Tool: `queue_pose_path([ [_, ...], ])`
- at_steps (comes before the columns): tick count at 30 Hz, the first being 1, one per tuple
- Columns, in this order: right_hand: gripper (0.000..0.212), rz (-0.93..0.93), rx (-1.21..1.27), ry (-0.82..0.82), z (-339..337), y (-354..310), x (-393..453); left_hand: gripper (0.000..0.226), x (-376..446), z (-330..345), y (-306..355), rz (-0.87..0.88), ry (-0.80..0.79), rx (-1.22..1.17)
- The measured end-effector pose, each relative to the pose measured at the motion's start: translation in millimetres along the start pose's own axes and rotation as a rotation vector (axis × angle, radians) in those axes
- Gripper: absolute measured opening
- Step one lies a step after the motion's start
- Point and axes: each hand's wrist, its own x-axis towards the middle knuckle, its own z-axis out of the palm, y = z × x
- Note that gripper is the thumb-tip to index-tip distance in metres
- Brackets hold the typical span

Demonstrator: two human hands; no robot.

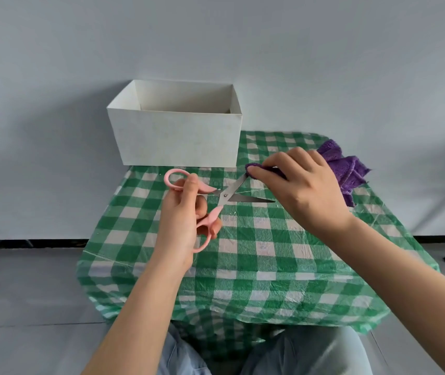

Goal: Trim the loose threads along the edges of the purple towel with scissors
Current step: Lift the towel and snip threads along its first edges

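The left hand grips the pink scissors, blades apart. The right hand pinches the towel by 1 corner above the desk. Soft and limp, the towel probably needs taut edge holds.

Looks like a plain room in a home or a bare recording setup; cannot tell which. Small surface draped in a green-and-white checked plastic cloth, pushed near a blank pale wall. Grey floor with a dark skirting strip. Open white cardboard box at the surface's far edge.
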Motion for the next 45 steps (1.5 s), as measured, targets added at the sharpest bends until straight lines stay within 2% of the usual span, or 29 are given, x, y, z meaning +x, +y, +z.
queue_pose_path([
  [2, 0.019, -0.006, 0.027, 0.027, -3.8, -5.2, 3.2, 0.036, 1.2, 0.7, 1.1, 0.016, -0.002, 0.010],
  [6, 0.022, -0.218, 0.074, -0.040, -1.7, -15.5, 2.1, 0.035, 1.6, 1.5, 2.6, 0.015, -0.012, 0.029],
  [16, 0.021, -0.166, 0.022, -0.034, -7.2, 14.2, 7.4, 0.033, 0.0, -1.9, 7.6, 0.011, -0.048, 0.073],
  [21, 0.023, -0.315, 0.052, -0.018, -9.7, -1.1, 9.5, 0.034, 0.8, -0.6, 6.5, 0.022, -0.054, 0.065],
  [29, 0.022, -0.260, 0.016, -0.032, -9.4, 21.3, 5.7, 0.033, -0.9, -2.4, 6.6, -0.006, -0.094, 0.063],
  [35, 0.023, -0.297, 0.052, -0.012, -12.5, 7.4, 8.8, 0.035, -1.1, 1.9, 7.0, 0.038, -0.092, 0.099],
  [39, 0.021, -0.211, 0.076, -0.014, -9.0, 13.8, 3.8, 0.034, -3.5, 0.5, 4.6, 0.081, -0.113, 0.103],
  [45, 0.016, -0.110, 0.041, 0.033, -8.3, 28.4, 0.1, 0.030, -3.1, -1.0, 2.3, 0.040, -0.084, 0.062],
])
